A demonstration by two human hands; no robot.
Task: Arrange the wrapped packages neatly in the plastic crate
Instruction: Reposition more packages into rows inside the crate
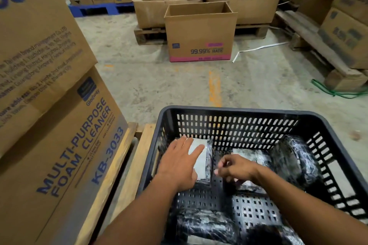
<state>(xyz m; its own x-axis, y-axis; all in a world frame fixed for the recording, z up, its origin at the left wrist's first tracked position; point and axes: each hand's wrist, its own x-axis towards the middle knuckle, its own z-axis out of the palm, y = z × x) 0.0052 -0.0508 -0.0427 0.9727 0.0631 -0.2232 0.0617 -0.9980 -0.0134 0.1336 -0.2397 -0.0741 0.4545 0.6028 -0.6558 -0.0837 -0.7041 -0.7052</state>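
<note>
A black slotted plastic crate sits in front of me on a wooden pallet. Several packages wrapped in black film lie inside it. My left hand lies flat, fingers spread, on a package with a pale label at the crate's far left. My right hand hovers with curled fingers over a second labelled package in the middle; whether it grips it is unclear. A bulky wrapped package leans at the right wall, and another lies near the front edge.
Stacked cardboard boxes marked as foam cleaner stand close on my left on the wooden pallet. An open carton stands on the concrete floor ahead, with more boxes on pallets behind and at the right.
</note>
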